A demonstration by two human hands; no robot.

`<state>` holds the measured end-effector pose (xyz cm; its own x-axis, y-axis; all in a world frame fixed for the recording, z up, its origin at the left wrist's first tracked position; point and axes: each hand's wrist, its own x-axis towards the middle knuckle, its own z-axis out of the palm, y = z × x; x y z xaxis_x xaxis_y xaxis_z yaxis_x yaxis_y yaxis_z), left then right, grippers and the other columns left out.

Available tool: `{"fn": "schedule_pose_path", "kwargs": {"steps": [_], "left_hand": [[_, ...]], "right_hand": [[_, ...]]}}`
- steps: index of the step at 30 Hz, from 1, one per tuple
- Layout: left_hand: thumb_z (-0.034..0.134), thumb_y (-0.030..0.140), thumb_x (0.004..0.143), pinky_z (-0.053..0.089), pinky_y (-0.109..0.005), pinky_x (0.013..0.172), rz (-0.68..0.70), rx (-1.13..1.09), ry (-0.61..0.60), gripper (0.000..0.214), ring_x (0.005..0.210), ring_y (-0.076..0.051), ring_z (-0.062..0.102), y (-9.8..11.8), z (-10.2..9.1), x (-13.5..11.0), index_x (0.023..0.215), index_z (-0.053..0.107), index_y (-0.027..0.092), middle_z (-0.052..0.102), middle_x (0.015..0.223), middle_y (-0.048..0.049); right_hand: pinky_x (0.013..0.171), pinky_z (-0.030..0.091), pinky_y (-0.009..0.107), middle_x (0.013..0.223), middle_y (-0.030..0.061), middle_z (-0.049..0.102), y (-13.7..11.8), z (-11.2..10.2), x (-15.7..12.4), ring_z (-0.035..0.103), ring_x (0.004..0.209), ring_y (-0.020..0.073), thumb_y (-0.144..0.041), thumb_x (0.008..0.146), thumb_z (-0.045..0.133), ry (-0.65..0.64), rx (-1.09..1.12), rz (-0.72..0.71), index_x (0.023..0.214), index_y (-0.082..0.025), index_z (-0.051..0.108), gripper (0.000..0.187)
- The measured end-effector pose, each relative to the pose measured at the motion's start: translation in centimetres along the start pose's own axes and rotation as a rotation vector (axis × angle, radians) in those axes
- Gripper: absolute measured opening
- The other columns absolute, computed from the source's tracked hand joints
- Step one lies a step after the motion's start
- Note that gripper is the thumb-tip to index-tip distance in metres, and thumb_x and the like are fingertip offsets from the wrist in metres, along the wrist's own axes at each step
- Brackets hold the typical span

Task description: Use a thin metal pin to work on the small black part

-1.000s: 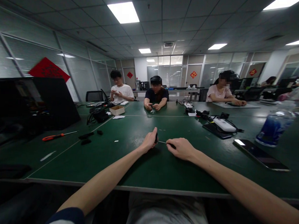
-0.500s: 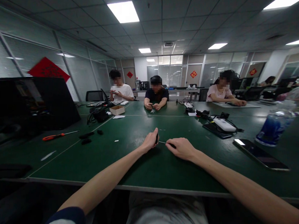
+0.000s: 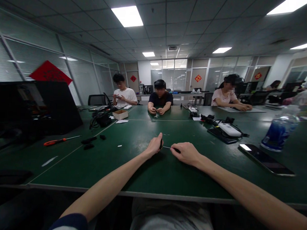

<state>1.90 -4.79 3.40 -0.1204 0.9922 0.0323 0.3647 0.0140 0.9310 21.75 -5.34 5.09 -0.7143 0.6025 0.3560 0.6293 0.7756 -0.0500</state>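
Note:
Over the middle of the green table [image 3: 141, 175], my left hand [image 3: 154, 145] is closed round a small black part [image 3: 161, 143], its thumb pointing up. Most of that part is hidden by the fingers. Just to the right, my right hand [image 3: 184, 152] grips the dark handle of a screwdriver [image 3: 166, 147]. The thin metal shaft points left and reaches the black part; whether its tip sits in a screw is too small to tell. Both forearms come up over the near table edge.
An orange screwdriver [image 3: 54, 142] and black pieces [image 3: 89, 140] lie to the left, near a monitor [image 3: 55, 105]. A phone [image 3: 266, 160], a bottle [image 3: 278, 131] and a white device [image 3: 230, 129] stand or lie right. A cardboard box [image 3: 120, 114] is farther back; several people sit around.
Both hands keep nearly the same place and grip, with the shaft still spanning between them. The whole view has shifted very slightly.

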Motion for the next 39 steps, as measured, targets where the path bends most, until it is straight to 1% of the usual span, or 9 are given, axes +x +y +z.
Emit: {"fn": "schedule_pose_path", "kwargs": {"steps": [8,15,19,28,31,35,39], "left_hand": [[0.024,0.079,0.074,0.027,-0.022,0.039,0.009,-0.014,-0.009,0.072,0.039,-0.011,0.038,-0.7,0.0,0.6,0.064,0.054,0.014,0.046,0.048,-0.002],[0.021,0.081,0.072,0.025,-0.021,0.038,0.034,-0.049,-0.044,0.075,0.038,-0.01,0.038,-1.8,0.1,1.4,0.065,0.053,0.014,0.046,0.049,-0.0016],[0.021,0.082,0.071,0.027,-0.022,0.039,0.038,-0.037,-0.048,0.075,0.039,-0.01,0.039,-1.8,0.0,1.4,0.066,0.053,0.014,0.047,0.05,-0.0015],[0.02,0.08,0.074,0.027,-0.022,0.041,0.058,-0.032,-0.059,0.073,0.039,-0.01,0.038,-1.4,0.0,0.8,0.064,0.052,0.015,0.046,0.049,-0.0008],[0.022,0.078,0.075,0.029,-0.022,0.042,0.066,-0.017,-0.04,0.071,0.04,-0.01,0.039,-1.0,0.1,0.5,0.064,0.052,0.015,0.048,0.049,-0.0009],[0.026,0.076,0.076,0.031,-0.022,0.044,0.088,0.032,0.023,0.068,0.043,-0.012,0.042,-0.4,0.2,0.1,0.062,0.053,0.015,0.049,0.048,-0.0024],[0.027,0.073,0.078,0.033,-0.024,0.047,0.064,0.058,0.082,0.067,0.047,-0.014,0.048,0.0,0.1,-0.2,0.06,0.053,0.015,0.052,0.049,-0.0051]], "right_hand": [[0.068,0.038,0.024,0.081,0.0027,0.067,0.1,0.2,0.0,0.059,0.071,0.014,-0.039,0.093,0.035,0.038,-0.006,-0.014,0.094,-0.023,0.066,0.035],[0.067,0.039,0.024,0.079,0.0027,0.067,0.1,0.0,0.0,0.059,0.068,0.0136,-0.039,0.093,0.035,0.035,0.019,-0.013,0.093,-0.022,0.067,0.036],[0.067,0.039,0.024,0.079,0.002,0.067,0.1,0.1,0.0,0.059,0.068,0.0135,-0.038,0.093,0.035,0.032,0.035,-0.041,0.093,-0.022,0.066,0.035],[0.068,0.041,0.024,0.08,0.0018,0.066,0.2,0.2,0.0,0.059,0.068,0.0126,-0.039,0.094,0.034,0.033,0.086,-0.024,0.093,-0.021,0.065,0.036],[0.067,0.041,0.024,0.079,0.0014,0.066,0.2,0.5,0.0,0.059,0.068,0.0127,-0.039,0.094,0.034,0.039,0.082,-0.012,0.092,-0.022,0.065,0.035],[0.068,0.04,0.025,0.08,0.0018,0.067,-0.3,1.1,0.1,0.061,0.07,0.0142,-0.039,0.094,0.033,0.05,0.035,0.041,0.091,-0.023,0.064,0.035],[0.067,0.04,0.025,0.078,0.0029,0.066,-1.0,1.6,0.1,0.061,0.071,0.0155,-0.04,0.095,0.032,0.059,0.002,0.104,0.09,-0.023,0.063,0.036]]}}
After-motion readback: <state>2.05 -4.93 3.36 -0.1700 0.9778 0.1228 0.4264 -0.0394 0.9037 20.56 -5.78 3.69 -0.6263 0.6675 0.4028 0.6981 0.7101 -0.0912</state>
